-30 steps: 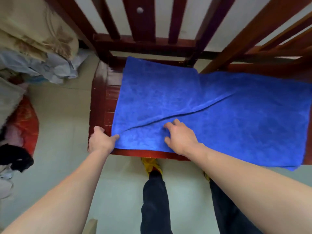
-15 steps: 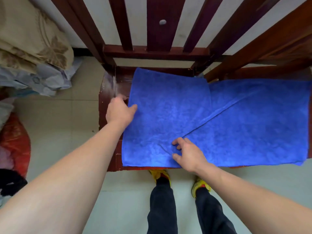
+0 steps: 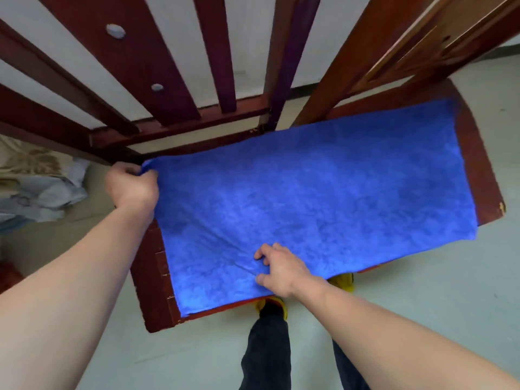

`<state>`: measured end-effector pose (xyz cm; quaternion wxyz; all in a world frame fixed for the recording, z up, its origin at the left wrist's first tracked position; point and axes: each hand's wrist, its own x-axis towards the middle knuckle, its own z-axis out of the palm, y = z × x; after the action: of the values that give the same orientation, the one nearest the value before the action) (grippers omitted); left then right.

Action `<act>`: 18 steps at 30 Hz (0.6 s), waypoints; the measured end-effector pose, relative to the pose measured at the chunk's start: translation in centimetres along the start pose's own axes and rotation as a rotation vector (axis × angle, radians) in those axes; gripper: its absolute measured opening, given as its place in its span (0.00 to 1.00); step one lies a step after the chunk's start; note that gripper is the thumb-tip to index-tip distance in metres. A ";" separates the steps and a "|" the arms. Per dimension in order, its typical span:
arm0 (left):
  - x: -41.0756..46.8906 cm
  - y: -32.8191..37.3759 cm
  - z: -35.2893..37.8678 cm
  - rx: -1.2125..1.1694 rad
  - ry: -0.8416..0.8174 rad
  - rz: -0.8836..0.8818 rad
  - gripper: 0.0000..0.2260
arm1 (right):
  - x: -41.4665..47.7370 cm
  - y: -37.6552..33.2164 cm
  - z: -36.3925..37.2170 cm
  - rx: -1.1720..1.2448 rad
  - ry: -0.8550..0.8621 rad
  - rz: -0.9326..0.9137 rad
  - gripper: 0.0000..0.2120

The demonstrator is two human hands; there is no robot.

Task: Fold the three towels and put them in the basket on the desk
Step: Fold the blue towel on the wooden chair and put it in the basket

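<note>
1. A blue towel lies spread flat over a dark red wooden seat, filling the middle of the frame from centre left to the right side. Its near edge hangs slightly past the front of the seat.
2. The left hand, at centre left, has its fingers curled round the towel's far left corner and grips it, bunching the cloth there.
3. The right hand, low in the centre, rests on the towel near its front edge. Its fingers are bent and, with the thumb, pinch up a small ridge of cloth, and a crease runs leftward from it.
4. The two hands are well apart, both forearms bare.
5. Wooden slats of the seat's back cross the top of the frame.
6. Crumpled bedding lies at the left edge.
7. Dark trousers and a yellow shoe stand on the pale floor at the bottom, just below the seat.
</note>
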<state>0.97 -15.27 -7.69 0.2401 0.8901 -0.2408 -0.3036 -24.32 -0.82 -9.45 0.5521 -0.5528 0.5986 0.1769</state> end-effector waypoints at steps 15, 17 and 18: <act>-18.9 10.5 10.1 0.044 -0.201 0.385 0.19 | -2.2 19.8 -31.8 0.245 0.866 0.291 0.05; -20.3 10.8 11.8 0.068 -0.208 0.368 0.20 | -0.6 22.1 -35.7 0.272 0.875 0.280 0.07; -20.8 10.8 12.5 0.082 -0.205 0.366 0.20 | 0.1 22.7 -37.2 0.284 0.865 0.255 0.10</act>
<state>-24.87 -15.17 -1.41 0.2289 0.8051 -0.4336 -0.3338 -61.08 -24.06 -6.38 0.2961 -0.4165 0.8551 -0.0869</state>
